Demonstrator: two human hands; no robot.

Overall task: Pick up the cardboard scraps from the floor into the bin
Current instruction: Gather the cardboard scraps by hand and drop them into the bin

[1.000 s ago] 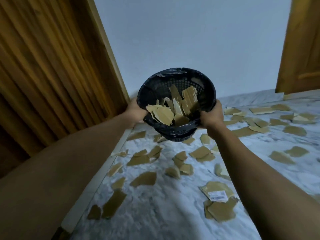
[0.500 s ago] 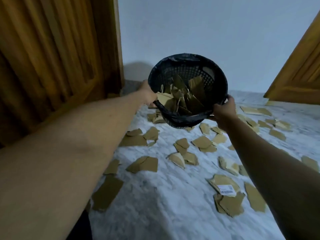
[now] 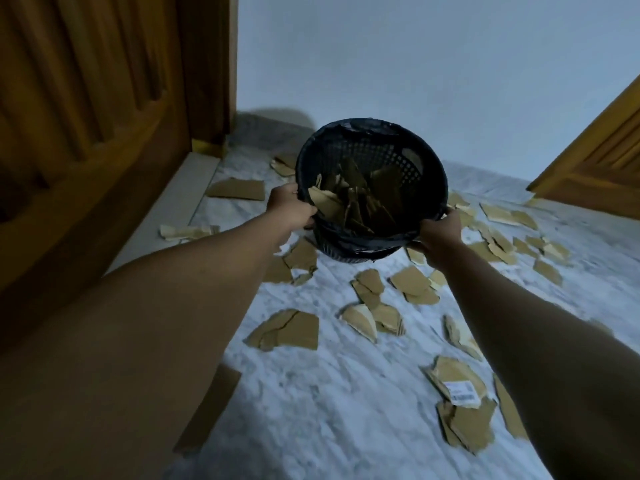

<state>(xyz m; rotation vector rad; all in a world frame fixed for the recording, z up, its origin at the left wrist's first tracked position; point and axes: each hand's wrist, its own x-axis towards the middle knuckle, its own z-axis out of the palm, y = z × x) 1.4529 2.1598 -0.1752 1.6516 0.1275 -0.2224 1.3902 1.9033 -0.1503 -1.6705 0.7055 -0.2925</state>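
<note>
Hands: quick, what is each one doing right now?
Left hand: closed, gripping the bin by its rim.
Right hand: closed, gripping the opposite rim.

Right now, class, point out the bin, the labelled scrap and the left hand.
bin [image 3: 388, 157], head view, far inner mesh wall
labelled scrap [image 3: 450, 370], head view, brown face above the label
left hand [image 3: 291, 209], head view, back of the hand

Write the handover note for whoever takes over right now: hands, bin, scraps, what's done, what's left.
Hands: the left hand grips the bin by its left rim; the right hand grips its right rim.
The bin is tilted toward the person, low over the floor; whether it touches is unclear.
Done: some binned scraps lie inside.
Left: many loose scraps lie scattered on the floor, including a labelled scrap.
</note>
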